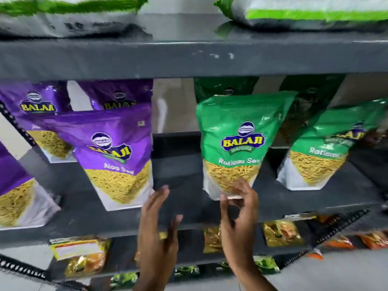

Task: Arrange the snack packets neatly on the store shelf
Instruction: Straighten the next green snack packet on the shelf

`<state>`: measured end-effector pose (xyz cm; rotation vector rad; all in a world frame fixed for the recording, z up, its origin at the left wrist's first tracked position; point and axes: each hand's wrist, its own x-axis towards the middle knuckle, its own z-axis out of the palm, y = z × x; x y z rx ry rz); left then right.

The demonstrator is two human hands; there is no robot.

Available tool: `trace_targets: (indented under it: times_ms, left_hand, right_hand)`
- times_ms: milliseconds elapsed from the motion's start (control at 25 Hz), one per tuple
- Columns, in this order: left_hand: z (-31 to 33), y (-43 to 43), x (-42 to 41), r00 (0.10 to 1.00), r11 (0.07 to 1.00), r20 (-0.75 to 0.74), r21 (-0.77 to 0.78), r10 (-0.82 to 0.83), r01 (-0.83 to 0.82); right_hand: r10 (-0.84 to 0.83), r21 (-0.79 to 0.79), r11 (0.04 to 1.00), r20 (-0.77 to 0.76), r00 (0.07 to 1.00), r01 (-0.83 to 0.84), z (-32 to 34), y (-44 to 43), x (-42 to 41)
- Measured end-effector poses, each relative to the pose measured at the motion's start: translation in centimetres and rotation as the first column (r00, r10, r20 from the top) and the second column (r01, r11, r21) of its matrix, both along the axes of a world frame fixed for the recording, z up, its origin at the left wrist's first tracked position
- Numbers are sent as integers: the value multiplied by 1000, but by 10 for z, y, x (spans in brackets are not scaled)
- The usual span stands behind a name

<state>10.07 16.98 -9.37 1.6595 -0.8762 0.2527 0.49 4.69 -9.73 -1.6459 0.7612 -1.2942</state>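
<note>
A green Ratlami Sev packet (241, 141) stands upright on the dark grey shelf (184, 198), and my right hand (239, 208) pinches its bottom edge between thumb and fingers. To its left stands a purple Aloo Sev packet (113, 152). My left hand (159, 217) is open, fingers spread, with its fingertips next to that packet's lower right corner; whether they touch is unclear. A second green packet (331, 148) leans at the right. More purple packets (37, 114) stand behind and to the left.
A bare gap of shelf lies between the purple and green packets. The shelf above (189, 57) carries white and green sacks (304, 11). Lower shelves hold small yellow and orange snack packets (81, 255). Perforated dark uprights (16, 122) frame the rack.
</note>
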Motion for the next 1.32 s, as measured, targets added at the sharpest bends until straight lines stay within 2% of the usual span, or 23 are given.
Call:
trace_targets:
  times_ms: [80, 120, 200, 280, 360, 480, 560, 640, 720, 800, 840, 880, 960, 1040, 1120, 1240, 1320]
  left_hand:
    - [-2, -39, -16, 980, 992, -189, 99, -57, 77]
    - [-6, -58, -19, 953, 990, -298, 112, -53, 90]
    - [-16, -93, -21, 868, 988, -490, 75, -80, 133]
    - [-20, -117, -25, 816, 986, -568, 43, -109, 161]
    - [-20, -130, -30, 810, 992, -580, 20, -93, 128]
    - [-16, -141, -39, 844, 996, -535, 53, -37, 77]
    - [-18, -145, -44, 860, 991, -510, 110, -13, 81]
    - [-19, -145, -45, 844, 990, -536, 96, -40, 107]
    - [-15, -144, -57, 869, 993, -485, 101, 98, -56]
    - [-7, -142, -88, 920, 967, -298, 48, 254, -252]
    - [0, -146, -112, 953, 972, -195, 14, 233, -235]
    - [2, -153, -132, 983, 991, -120, 14, 136, -135]
    - [5, -174, -159, 992, 985, -81, 135, -93, 103]
    - [2, -204, -167, 969, 954, -160, 202, -189, 220]
    - [-2, -236, -164, 911, 962, -371, 124, -184, 244]
    - [-3, -276, -159, 801, 952, -587, 163, -116, 258]
    - [-5, -296, -160, 787, 949, -612, 197, -79, 248]
  right_hand:
    - [-66, 52, 997, 9, 998, 66, -2, -37, -23]
    - [-38, 95, 995, -1, 999, 38, -5, -55, -29]
    - [115, 153, 982, -27, 993, -110, -11, -86, -36]
    - [272, 171, 952, -80, 959, -256, -17, -111, -36]
    - [342, 183, 931, -140, 929, -315, -16, -121, -35]
    - [354, 198, 926, -166, 920, -321, -13, -127, -38]
    - [367, 197, 922, -183, 912, -332, -17, -135, -43]
    - [416, 227, 900, -195, 888, -372, -18, -141, -47]
    - [419, 242, 897, -202, 885, -369, -17, -138, -59]
    - [276, 159, 954, -152, 949, -252, -9, -131, -83]
    - [175, 94, 982, -97, 980, -166, -2, -134, -101]
    - [74, 28, 997, -41, 996, -73, 6, -138, -117]
    - [-97, -32, 995, 28, 995, 97, 15, -160, -144]
    - [-168, 31, 985, 11, 986, 168, 11, -194, -160]
    - [-129, 107, 984, -95, 987, 139, 3, -227, -166]
    - [100, 253, 966, -137, 985, -63, -8, -260, -173]
    - [210, 292, 946, -223, 952, -140, -8, -268, -180]
